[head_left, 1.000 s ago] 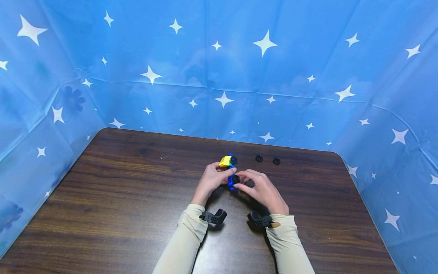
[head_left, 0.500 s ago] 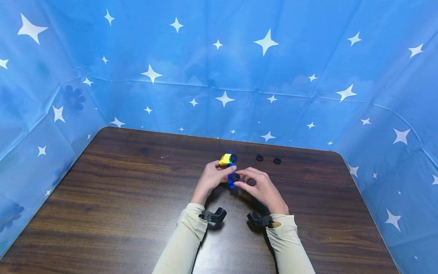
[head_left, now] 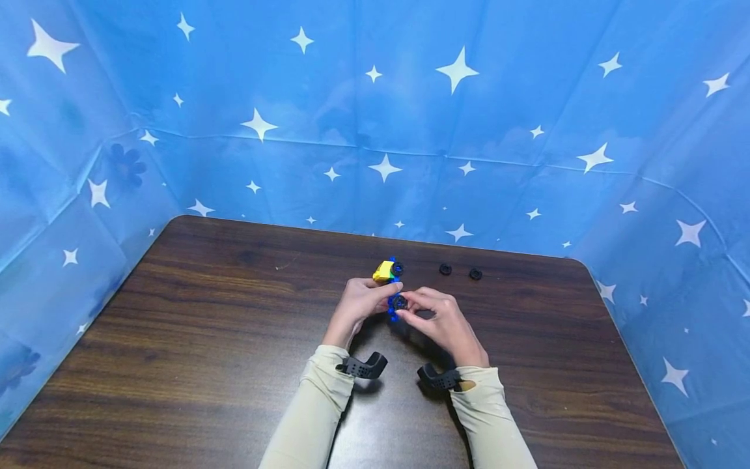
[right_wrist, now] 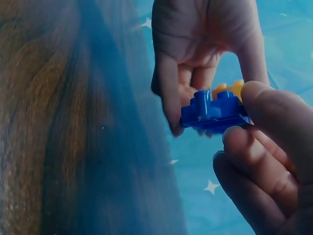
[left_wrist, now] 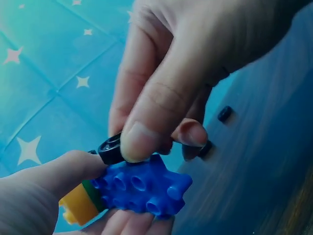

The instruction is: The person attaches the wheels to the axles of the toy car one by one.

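Note:
My left hand [head_left: 362, 303] grips a toy car built from studded blocks, its thumb along one side and fingers underneath. A long blue base [left_wrist: 146, 188] with round studs makes up most of it. Toward its far end sit a yellow block [head_left: 384, 271] and a thin green piece [left_wrist: 93, 192]. One black wheel [head_left: 398, 268] is on the side beside the yellow block. My right hand [head_left: 442, 319] pinches another black wheel [head_left: 400, 302] between thumb and fingers, against the base's near part. In the right wrist view the blue base shows end-on between both hands.
Two loose black wheels [head_left: 445, 269] [head_left: 475, 274] lie on the brown wooden table [head_left: 205, 352], beyond my right hand. A blue curtain [head_left: 328, 104] with white stars surrounds the table's back and sides. Black wrist cameras [head_left: 366, 366] sit on both sleeves.
Both hands have shifted slightly left with the toy car. The pinched wheel has turned so its face shows more, and it now overlaps the blue base more in the head view.

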A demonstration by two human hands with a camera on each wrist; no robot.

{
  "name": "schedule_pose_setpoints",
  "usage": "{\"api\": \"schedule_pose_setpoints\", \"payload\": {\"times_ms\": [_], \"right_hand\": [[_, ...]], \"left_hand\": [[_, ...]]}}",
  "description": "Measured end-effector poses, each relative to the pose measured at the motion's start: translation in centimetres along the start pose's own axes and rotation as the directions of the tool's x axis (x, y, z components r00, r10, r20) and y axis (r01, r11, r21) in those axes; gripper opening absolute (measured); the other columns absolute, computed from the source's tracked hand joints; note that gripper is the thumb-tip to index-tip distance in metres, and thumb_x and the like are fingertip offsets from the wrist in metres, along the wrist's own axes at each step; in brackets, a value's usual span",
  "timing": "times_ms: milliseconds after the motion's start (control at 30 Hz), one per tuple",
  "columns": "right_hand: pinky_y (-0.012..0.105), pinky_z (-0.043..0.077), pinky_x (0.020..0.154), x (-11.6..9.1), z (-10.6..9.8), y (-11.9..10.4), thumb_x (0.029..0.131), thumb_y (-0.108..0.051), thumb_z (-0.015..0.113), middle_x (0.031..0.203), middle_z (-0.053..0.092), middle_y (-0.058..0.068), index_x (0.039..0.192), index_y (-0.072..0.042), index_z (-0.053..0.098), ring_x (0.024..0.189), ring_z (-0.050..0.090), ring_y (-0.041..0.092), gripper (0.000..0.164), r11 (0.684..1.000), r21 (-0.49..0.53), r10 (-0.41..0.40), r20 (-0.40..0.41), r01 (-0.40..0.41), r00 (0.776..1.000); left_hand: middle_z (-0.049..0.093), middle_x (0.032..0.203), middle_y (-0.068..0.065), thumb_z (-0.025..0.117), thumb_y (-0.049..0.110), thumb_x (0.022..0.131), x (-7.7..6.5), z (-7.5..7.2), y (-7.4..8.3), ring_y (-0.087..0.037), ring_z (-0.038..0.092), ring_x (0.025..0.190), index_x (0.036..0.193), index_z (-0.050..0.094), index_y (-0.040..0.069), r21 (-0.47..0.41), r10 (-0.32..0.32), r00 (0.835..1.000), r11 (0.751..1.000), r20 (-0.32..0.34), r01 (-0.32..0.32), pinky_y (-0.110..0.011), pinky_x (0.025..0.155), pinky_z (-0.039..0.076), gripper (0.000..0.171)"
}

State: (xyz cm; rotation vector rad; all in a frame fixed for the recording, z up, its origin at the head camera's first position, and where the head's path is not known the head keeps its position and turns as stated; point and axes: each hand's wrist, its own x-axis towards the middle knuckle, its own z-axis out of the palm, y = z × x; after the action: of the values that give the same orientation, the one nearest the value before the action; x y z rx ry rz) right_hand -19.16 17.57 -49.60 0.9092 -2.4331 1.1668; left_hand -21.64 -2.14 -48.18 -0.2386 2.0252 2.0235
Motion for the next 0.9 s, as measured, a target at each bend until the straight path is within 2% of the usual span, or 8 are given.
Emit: {"api": "schedule_pose_setpoints", "payload": {"times_ms": [100, 200, 400, 733, 900], "right_hand": [[0.032, 0.06, 0.066, 0.4, -0.1, 0.0, 0.092, -0.013, 0.081, 0.091, 0.072, -0.001, 0.113, -0.008, 0.08, 0.079, 0.068, 0.006, 0.023, 1.0, -0.009, 0.007, -0.01, -0.008, 1.0], [0.026, 0.06, 0.067, 0.6, 0.0, 0.2, 0.092, -0.014, 0.08, 0.091, 0.073, -0.001, 0.116, -0.007, 0.079, 0.078, 0.068, 0.005, 0.025, 1.0, -0.006, 0.025, -0.01, -0.025, 1.0], [0.022, 0.059, 0.064, 0.1, 0.4, 0.4, 0.094, -0.013, 0.077, 0.091, 0.074, 0.0, 0.121, -0.007, 0.078, 0.074, 0.07, 0.003, 0.028, 0.997, 0.061, 0.046, 0.004, -0.046, 0.999], [0.02, 0.056, 0.061, -0.8, 1.0, 0.8, 0.093, -0.012, 0.078, 0.087, 0.075, 0.0, 0.119, -0.005, 0.078, 0.072, 0.068, 0.002, 0.027, 0.994, 0.096, 0.046, 0.008, -0.047, 0.999], [0.018, 0.055, 0.062, -0.9, 1.3, 1.2, 0.093, -0.011, 0.078, 0.089, 0.076, 0.001, 0.121, -0.004, 0.077, 0.072, 0.071, 0.008, 0.029, 0.99, 0.139, 0.04, -0.003, -0.039, 0.999]], "left_hand": [[0.077, 0.095, -0.014, 0.084, 0.031, 0.088, 0.3, -0.1, 0.3, -0.015, 0.075, 0.077, 0.113, 0.071, -0.006, -0.015, 0.007, 1.0, 1.0, -0.021, -0.007, -0.039, 0.085, 0.064, 0.047], [0.077, 0.106, -0.019, 0.084, 0.033, 0.088, 0.4, -0.3, 0.4, -0.019, 0.078, 0.084, 0.12, 0.068, -0.005, -0.019, 0.011, 0.999, 1.0, -0.046, -0.012, -0.041, 0.088, 0.063, 0.052], [0.074, 0.113, -0.021, 0.085, 0.035, 0.087, 0.4, -0.5, -0.2, -0.024, 0.078, 0.091, 0.123, 0.067, -0.005, 0.01, 0.012, 0.998, 1.0, -0.057, -0.012, -0.041, 0.09, 0.062, 0.056], [0.077, 0.106, -0.022, 0.086, 0.03, 0.086, 0.2, -0.3, -1.0, -0.024, 0.079, 0.085, 0.117, 0.069, -0.01, 0.008, 0.005, 0.999, 1.0, -0.044, -0.005, -0.038, 0.082, 0.064, 0.054], [0.078, 0.102, -0.021, 0.086, 0.029, 0.086, 0.2, -0.3, -0.9, -0.023, 0.079, 0.085, 0.114, 0.07, -0.01, -0.002, 0.005, 0.999, 1.0, -0.039, -0.005, -0.038, 0.082, 0.064, 0.051]]}}
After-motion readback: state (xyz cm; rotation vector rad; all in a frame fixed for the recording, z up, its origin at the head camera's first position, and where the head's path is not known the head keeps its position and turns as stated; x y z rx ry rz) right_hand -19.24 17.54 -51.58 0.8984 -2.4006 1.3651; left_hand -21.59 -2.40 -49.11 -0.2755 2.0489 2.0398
